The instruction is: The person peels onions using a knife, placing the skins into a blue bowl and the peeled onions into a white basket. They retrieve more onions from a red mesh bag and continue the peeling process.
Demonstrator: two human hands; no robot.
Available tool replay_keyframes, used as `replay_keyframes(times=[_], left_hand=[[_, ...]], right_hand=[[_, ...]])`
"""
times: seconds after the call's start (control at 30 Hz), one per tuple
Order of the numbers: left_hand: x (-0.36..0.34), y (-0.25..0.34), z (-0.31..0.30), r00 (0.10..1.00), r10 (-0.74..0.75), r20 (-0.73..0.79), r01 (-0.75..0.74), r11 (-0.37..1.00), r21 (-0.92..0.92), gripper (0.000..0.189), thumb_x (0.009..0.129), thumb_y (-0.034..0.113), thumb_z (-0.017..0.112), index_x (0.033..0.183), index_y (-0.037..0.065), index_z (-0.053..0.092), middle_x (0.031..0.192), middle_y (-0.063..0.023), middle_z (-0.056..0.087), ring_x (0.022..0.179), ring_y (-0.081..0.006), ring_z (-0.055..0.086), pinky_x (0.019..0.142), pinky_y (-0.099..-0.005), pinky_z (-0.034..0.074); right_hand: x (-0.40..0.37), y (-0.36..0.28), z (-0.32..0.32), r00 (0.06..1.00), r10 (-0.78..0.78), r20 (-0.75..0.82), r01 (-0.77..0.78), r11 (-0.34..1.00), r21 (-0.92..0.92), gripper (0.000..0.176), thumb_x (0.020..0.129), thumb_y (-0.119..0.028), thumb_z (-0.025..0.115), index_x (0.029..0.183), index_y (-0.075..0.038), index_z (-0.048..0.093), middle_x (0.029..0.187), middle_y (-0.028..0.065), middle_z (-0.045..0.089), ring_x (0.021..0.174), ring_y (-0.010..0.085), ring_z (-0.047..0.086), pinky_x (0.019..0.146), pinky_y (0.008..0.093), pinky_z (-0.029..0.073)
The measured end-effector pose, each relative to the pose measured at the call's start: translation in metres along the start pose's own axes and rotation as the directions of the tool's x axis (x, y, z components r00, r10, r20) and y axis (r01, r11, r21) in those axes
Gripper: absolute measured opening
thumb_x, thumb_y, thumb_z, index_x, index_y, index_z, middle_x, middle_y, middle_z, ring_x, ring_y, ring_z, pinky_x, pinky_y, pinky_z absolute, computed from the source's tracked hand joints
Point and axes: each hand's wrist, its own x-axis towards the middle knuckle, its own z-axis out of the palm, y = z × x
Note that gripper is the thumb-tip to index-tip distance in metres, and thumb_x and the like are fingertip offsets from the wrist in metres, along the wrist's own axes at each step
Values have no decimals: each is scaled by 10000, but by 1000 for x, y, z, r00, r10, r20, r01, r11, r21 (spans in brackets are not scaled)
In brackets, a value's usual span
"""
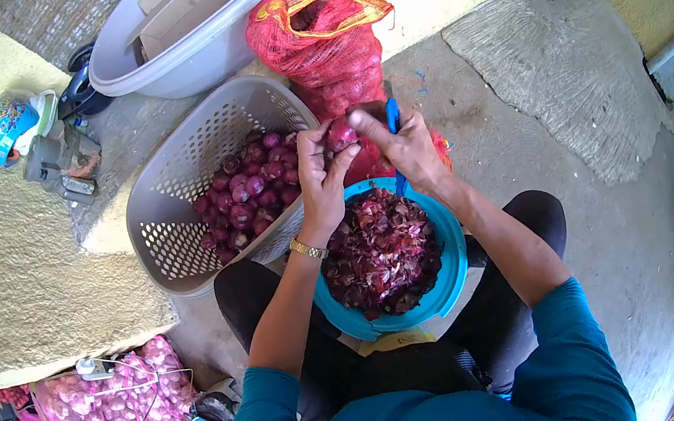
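An onion [340, 134] is held up between the two hands, above the far rim of a blue bowl [454, 262] that is set on the lap. The left hand [317, 169] is closed around the onion from its left side, with the fingertips pressed on its skin and the thumb raised towards it. The right hand [409, 149] is clenched on a blue-handled knife [393, 118], which is held upright just beside the onion on its right; whether the blade touches the onion cannot be told. The bowl is filled with dark red peels [380, 252], directly below the hands. A gold watch [308, 249] is worn on the left wrist. Just left of the left hand, a grey basket [168, 212] is tilted towards the person, and purple onions [249, 191] are heaped in it. A red mesh sack [322, 43] is stood open just beyond the hands, and a grey tub [179, 67] is seen behind the basket. Pink mesh bags [112, 409] are laid on the ground at the lower left, well apart from the hands.
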Motion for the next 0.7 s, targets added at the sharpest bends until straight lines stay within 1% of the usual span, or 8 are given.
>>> replay_keyframes(times=[0.07,0.17,0.3,0.37,0.47,0.57,0.63,0.7], left_hand=[[-1,-5,-3,1000,26,-7,-26,999,30,374,911,33,667,1220,10,459,1100,-51,559,1031,-109,547,931,-269,451],[1,2,-3,1000,19,-8,-18,1000,25,385,908,28,669,1236,6,469,1117,-52,562,1029,-100,551,918,-253,458],[3,6,-6,1000,-16,-20,18,996,86,427,904,18,669,1292,12,490,1122,-33,567,1005,-75,556,871,-228,480],[5,7,-4,999,-28,-46,31,998,57,450,904,20,669,1317,17,489,1114,-21,570,993,-71,559,863,-226,485],[6,6,-5,994,-88,-61,86,996,-24,485,901,19,670,1350,18,486,1109,-8,576,975,-70,567,867,-226,489],[5,4,-9,989,-146,-31,143,987,-78,509,888,3,671,1362,12,485,1139,-17,586,985,-79,577,886,-228,488],[7,2,-11,988,-153,-10,151,985,-83,521,879,-10,671,1365,10,486,1166,-27,592,1002,-86,582,894,-230,489],[7,1,-12,999,-16,44,11,995,95,539,890,-40,641,1397,-9,459,1258,-78,587,1121,-138,577,965,-301,504]], right_hand=[[-7,-9,6,993,-80,91,83,996,-25,182,926,-199,705,824,-47,710,553,-75,490,476,14,398,417,238,289],[2,10,-3,998,-29,52,30,999,-26,143,926,-186,704,917,-46,730,581,-77,519,497,17,417,427,234,303],[1,5,3,997,-69,41,69,998,-2,128,907,-169,727,905,-41,719,594,-79,532,503,15,425,432,233,306],[7,19,0,965,-254,66,255,967,-5,130,877,-141,756,924,-27,714,693,-51,594,579,32,489,502,233,389],[-1,2,9,928,-367,65,369,929,-12,168,831,-110,789,943,-11,711,837,16,643,700,76,557,636,254,465],[6,11,1,896,-411,167,433,892,-127,197,796,-87,806,954,-8,719,958,68,654,820,114,584,755,283,482],[6,12,0,899,-405,169,429,891,-148,196,788,-85,809,943,-6,719,938,75,646,822,127,585,749,289,478],[7,12,-1,902,-398,170,424,890,-169,195,780,-83,812,932,-3,720,918,81,638,823,140,586,742,295,475]])
